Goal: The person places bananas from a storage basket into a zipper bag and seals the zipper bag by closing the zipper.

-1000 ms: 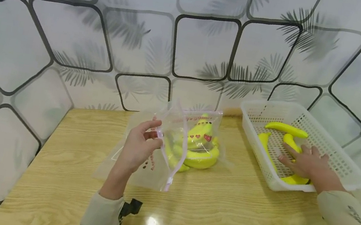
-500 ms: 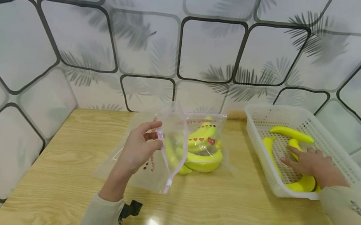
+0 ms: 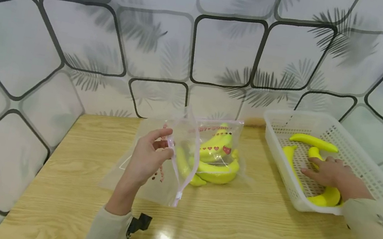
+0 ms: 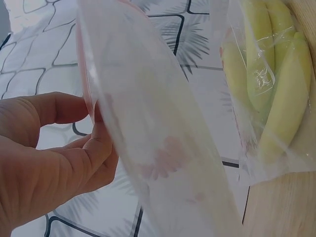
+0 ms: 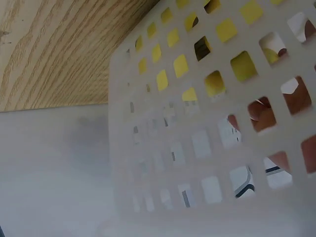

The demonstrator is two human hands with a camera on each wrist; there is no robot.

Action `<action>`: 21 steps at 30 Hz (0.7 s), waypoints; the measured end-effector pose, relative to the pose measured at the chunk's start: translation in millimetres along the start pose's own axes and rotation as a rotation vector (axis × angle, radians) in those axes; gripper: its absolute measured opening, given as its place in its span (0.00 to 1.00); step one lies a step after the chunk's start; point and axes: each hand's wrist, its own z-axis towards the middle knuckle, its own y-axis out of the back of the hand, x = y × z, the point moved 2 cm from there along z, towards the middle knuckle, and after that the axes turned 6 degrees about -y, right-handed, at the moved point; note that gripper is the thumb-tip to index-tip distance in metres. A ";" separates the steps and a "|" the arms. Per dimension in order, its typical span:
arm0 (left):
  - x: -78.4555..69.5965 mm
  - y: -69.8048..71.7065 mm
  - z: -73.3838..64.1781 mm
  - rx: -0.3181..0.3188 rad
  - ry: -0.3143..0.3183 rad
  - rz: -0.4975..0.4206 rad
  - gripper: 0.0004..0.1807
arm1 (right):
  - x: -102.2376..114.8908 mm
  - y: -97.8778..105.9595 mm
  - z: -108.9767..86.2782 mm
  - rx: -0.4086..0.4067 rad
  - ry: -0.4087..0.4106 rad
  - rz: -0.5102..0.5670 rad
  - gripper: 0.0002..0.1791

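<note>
My left hand (image 3: 148, 154) pinches the edge of a clear zip bag (image 3: 150, 188) with a pink zip strip and a white slider. In the left wrist view, thumb and fingers (image 4: 61, 108) meet at that strip, and the mouth gapes. Behind it lies a second clear zip bag (image 4: 266, 165), printed with hearts, with several bananas (image 3: 216, 173) inside. My right hand (image 3: 335, 174) reaches into a white perforated basket (image 3: 281, 171), its extended fingers right at a banana (image 3: 313, 152). The right wrist view shows mostly the basket's wall, with parts of the hand through its holes.
Several more bananas lie in the basket, one along its far side (image 3: 313, 142) and one near the front (image 3: 326, 197). A wood-grain table (image 3: 226, 233) bears everything. Patterned fabric (image 3: 220, 53) walls the back and both sides, close behind the basket.
The view has turned slightly, so the basket appears farther right. My right hand has drawn its spread fingers closer together beside the banana. The left hand keeps its pinch on the bag.
</note>
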 end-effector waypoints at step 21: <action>1.2 -1.3 0.2 0.004 -0.005 0.003 0.31 | 31.0 2.3 -0.9 0.038 0.171 0.172 0.28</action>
